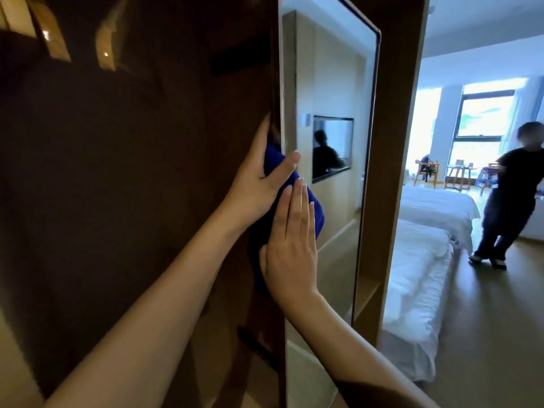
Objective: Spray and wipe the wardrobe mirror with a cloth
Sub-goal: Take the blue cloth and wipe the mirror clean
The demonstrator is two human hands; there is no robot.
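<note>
The tall wardrobe mirror [329, 83] stands upright in the middle of the view, seen at a steep angle, with a dark frame. A blue cloth [316, 214] lies against its left edge at mid height. My left hand [259, 178] grips the edge where the dark glossy wardrobe door [132, 172] meets the mirror, thumb over the cloth's top. My right hand [291, 245] lies flat on the cloth with fingers straight and together, pressing it to the glass. No spray bottle is in view.
A wooden wardrobe side panel [391, 172] stands right of the mirror. Beyond it are two white beds [418, 260], a wooden floor, a person in dark clothes [509, 195], chairs and a table by a bright window [482, 125].
</note>
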